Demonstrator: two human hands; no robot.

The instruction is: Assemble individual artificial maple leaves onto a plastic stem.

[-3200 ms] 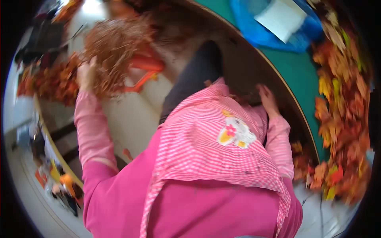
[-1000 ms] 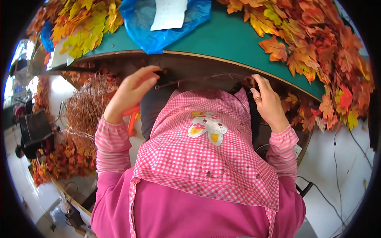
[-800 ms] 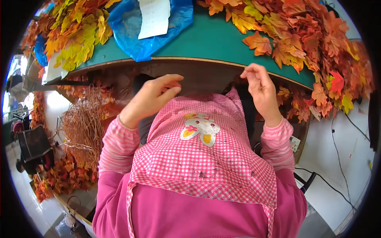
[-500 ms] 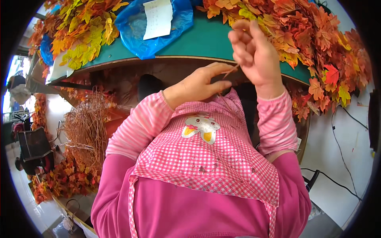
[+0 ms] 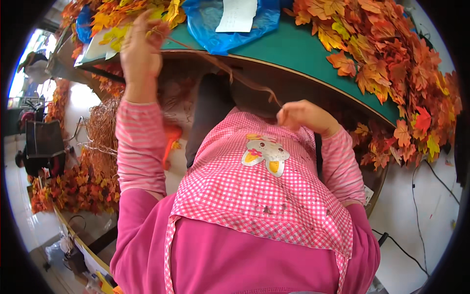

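A thin brown, stem-like strand [image 5: 237,74] with small nubs stretches slantwise between my hands, over the gap in front of the table edge. My left hand [image 5: 142,56] is raised at the upper left beside the yellow leaves. Motion smears it, but its fingertips appear closed on the strand's upper end. Lower down, above my apron [image 5: 245,191], my right hand [image 5: 307,115] pinches the other end with fingers curled in. The strand hangs slightly slack and wavy.
Orange and red artificial maple leaves [image 5: 391,63] heap along the green table [image 5: 303,63]. A blue plastic bag [image 5: 208,34] with a paper slip [image 5: 237,14] lies there. To the left stand a bundle of brown wiry stems [image 5: 104,130], more leaves [image 5: 73,188] and a black chair [image 5: 45,138].
My left hand has swung up and left, and my right hand has dropped lower. The strand now spans the wide space between them. The view has shifted a little.
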